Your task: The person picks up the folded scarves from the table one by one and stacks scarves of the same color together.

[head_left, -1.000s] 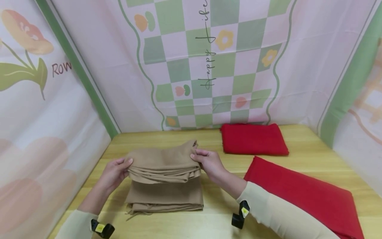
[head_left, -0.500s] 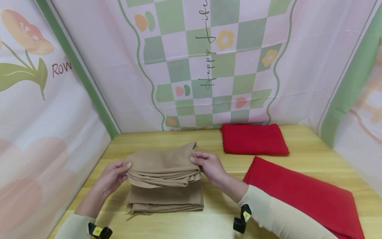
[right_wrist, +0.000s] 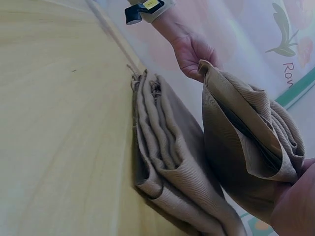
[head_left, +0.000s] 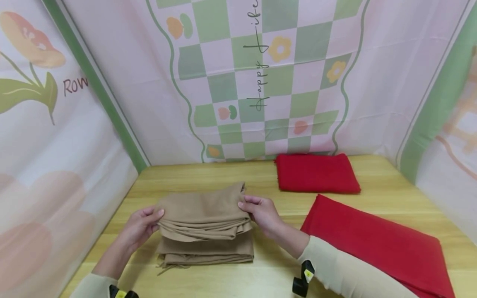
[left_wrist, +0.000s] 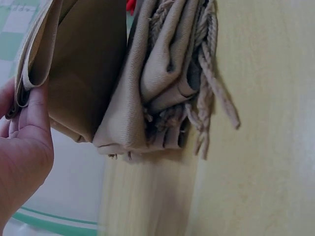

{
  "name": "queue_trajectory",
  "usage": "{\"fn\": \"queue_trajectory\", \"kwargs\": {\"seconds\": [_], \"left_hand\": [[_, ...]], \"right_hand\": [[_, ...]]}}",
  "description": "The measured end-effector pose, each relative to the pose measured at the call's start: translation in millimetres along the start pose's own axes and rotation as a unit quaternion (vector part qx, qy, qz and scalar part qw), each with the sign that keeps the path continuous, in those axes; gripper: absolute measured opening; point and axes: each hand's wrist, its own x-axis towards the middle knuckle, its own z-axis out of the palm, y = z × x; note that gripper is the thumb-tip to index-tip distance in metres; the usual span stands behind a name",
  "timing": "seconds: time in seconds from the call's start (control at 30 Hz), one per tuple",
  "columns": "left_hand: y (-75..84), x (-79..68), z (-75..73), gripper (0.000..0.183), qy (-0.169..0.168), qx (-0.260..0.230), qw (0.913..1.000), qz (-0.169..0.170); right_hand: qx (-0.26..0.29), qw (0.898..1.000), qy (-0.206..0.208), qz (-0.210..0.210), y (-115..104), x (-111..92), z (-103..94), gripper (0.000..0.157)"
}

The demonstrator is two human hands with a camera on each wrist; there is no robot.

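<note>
Between both hands hangs a folded tan cloth (head_left: 201, 207), its stacked layers facing the person. My left hand (head_left: 139, 227) pinches its left end, thumb on top; the left wrist view shows the fingers beneath the fold. At the right end, my right hand (head_left: 262, 215) grips the cloth between thumb and fingers. Directly below lies a folded tan scarf (head_left: 208, 252) on the table, with twisted fringe (left_wrist: 209, 83) along one side. In the right wrist view a gap shows between part of the held cloth (right_wrist: 246, 132) and the scarf's layers (right_wrist: 167, 142).
A folded red cloth (head_left: 316, 174) lies at the back right of the wooden table (head_left: 208, 283). Nearer, a larger red cloth (head_left: 384, 244) is partly covered by the right sleeve (head_left: 346, 265). Printed curtains (head_left: 156, 103) close in the back and sides.
Both hands have lowered the tan cloth and brought it toward the person, so it covers more of the scarf beneath. The red cloths have stayed put.
</note>
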Motion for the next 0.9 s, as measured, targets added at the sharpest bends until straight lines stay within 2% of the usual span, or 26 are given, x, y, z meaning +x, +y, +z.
{"fn": "queue_trajectory", "kwargs": {"seconds": [0.4, 0.7, 0.9], "left_hand": [[-9.5, -3.3, -3.7, 0.025, -0.017, 0.015, 0.9997, -0.007], [-13.9, -8.7, -7.0, 0.019, -0.01, 0.035, 0.9985, -0.042], [-14.7, -10.4, -10.0, 0.017, -0.028, 0.039, 0.9972, -0.057]], "right_hand": [[0.011, 1.0, 0.003, 0.006, 11, 0, -4.4, 0.039], [0.004, 1.0, 0.002, 0.015, 17, -2, -6.7, 0.038], [0.001, 1.0, 0.002, 0.02, 18, -3, -8.9, 0.035]]}}
